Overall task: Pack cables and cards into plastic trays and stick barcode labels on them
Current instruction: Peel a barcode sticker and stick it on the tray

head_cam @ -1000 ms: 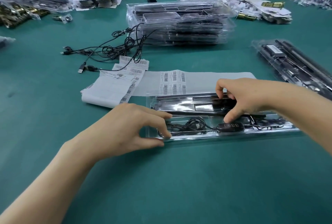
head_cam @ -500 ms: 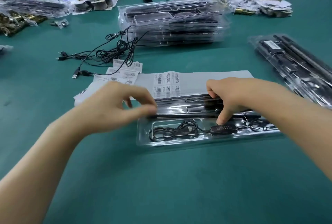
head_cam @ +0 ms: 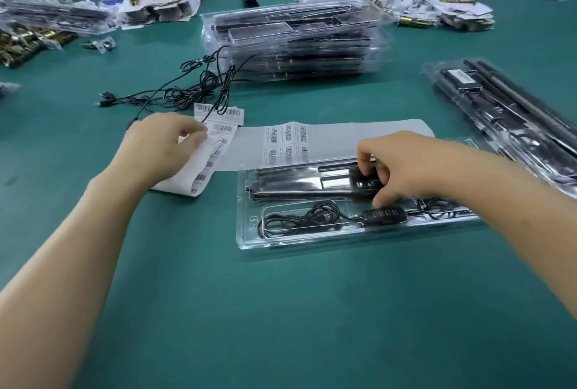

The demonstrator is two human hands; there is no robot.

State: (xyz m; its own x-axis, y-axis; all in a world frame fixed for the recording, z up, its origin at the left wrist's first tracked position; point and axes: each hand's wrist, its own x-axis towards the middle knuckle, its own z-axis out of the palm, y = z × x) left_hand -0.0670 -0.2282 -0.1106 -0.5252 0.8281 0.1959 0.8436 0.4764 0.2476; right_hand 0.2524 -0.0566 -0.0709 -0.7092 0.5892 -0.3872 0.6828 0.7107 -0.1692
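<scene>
We saw a left hand [head_cam: 160,145] and a right hand [head_cam: 406,167], both bare, on forearms [head_cam: 78,248] bare as far as we could see.

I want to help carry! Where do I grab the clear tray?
Probably pinch the flat rim of the tray at its left end, coming from the left. That end is bare, while the right hand holds the middle. Keep it level: the cable is coiled inside.

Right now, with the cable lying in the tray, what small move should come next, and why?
Probably peel one barcode label off the label sheet the left hand pinches: the tray already holds its cable, and the right hand grips it.
</scene>
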